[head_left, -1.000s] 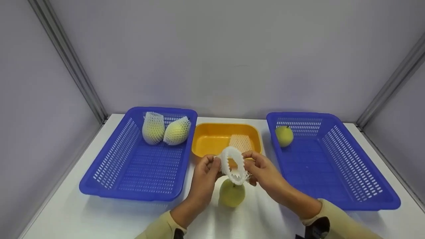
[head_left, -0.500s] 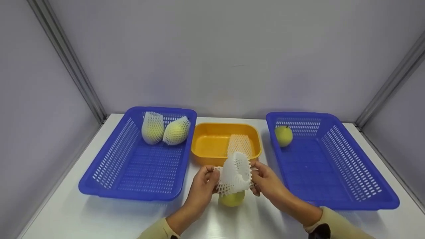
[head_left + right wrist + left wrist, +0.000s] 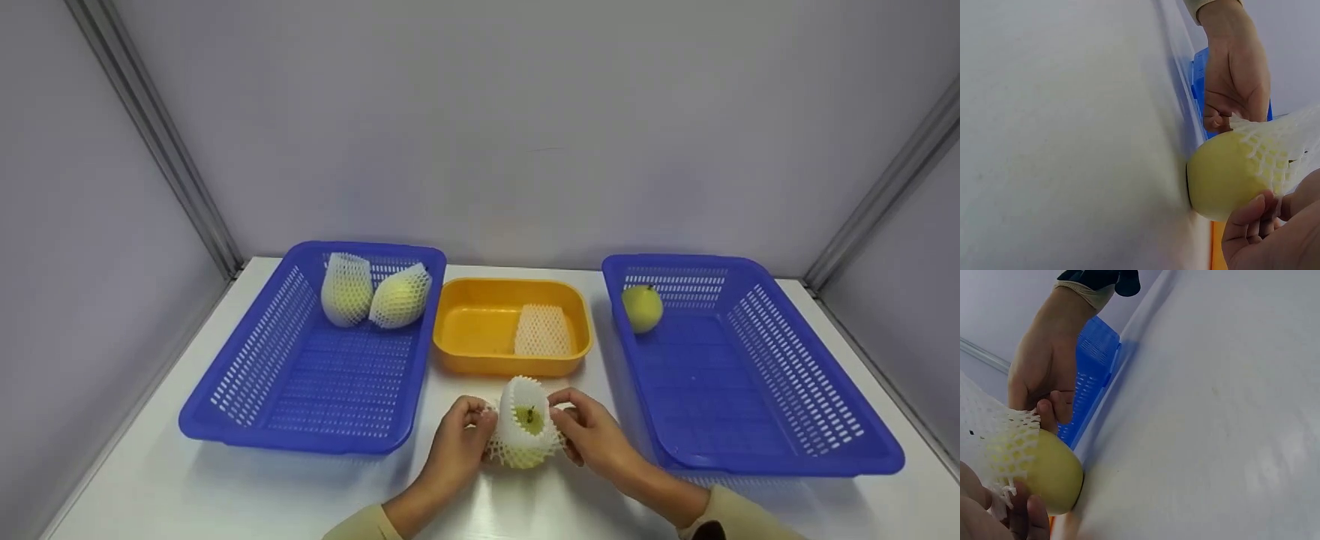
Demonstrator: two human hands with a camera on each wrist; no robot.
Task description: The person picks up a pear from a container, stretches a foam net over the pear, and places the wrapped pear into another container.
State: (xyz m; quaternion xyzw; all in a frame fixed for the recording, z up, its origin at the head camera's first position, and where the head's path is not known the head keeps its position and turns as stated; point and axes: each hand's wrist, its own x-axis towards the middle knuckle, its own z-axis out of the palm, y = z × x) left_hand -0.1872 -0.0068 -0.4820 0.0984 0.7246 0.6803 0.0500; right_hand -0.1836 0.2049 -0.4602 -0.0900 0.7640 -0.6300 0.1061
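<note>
A yellow-green pear [image 3: 1216, 177] stands on the white table, its stem showing through the opening of a white foam net sleeve [image 3: 517, 431]. The sleeve covers the upper part of the pear, while the lower part is bare in both wrist views. My left hand [image 3: 459, 442] pinches the sleeve's edge on the left side. On the opposite side my right hand [image 3: 592, 435] pinches the edge between thumb and fingers. Fingertips of both hands lie close against the fruit.
At left, a blue basket [image 3: 300, 442] holds two net-wrapped pears [image 3: 346, 292]. Behind the hands, an orange tub [image 3: 472, 364] contains another foam net [image 3: 541, 330]. A second blue basket [image 3: 750, 390] at right holds one bare pear [image 3: 642, 308].
Both hands have moved down toward the table with the foam net sleeve. The sleeve, earlier held above the pear, now surrounds its upper part.
</note>
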